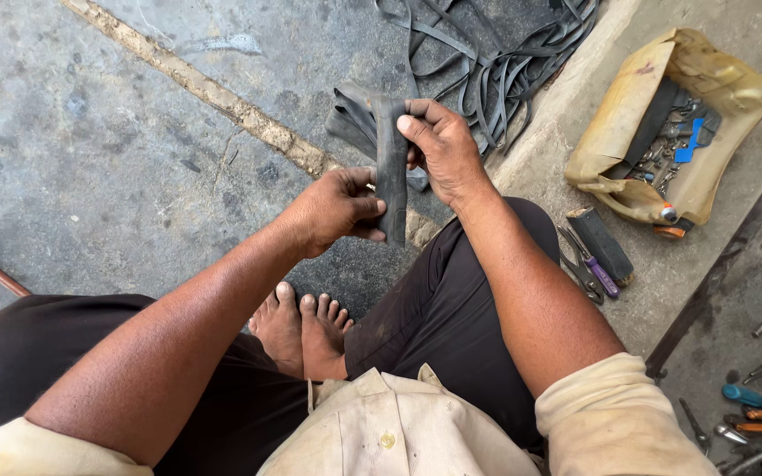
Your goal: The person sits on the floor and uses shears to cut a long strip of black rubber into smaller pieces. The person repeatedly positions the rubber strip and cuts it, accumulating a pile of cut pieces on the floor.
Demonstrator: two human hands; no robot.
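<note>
Nearest the camera, the person's cream shirt and rolled cream sleeves frame the lower edge, with dark trousers covering both bent knees and the bare feet resting together on the concrete floor between them. Above the feet, the left hand grips the lower end of a folded strip of black rubber tube; its fingers are closed around the strip, thumb on top. The right hand holds the upper end of the same strip, fingers curled shut behind it and the thumb pressed flat on the front face. The strip stands roughly upright between the two hands, held in the air over the floor in front of the knees, with more folded rubber bunched behind its top end. To the right of the right forearm, on a raised concrete ledge, lie pliers, a purple-handled tool and a dark rectangular block, all close together. Further right sits a cut yellowish plastic container holding small metal parts. Screwdrivers with blue and orange handles lie at the lower right. Beyond the hands, a tangle of black rubber strips lies on the floor, and a pale crack line runs diagonally across the concrete.
</note>
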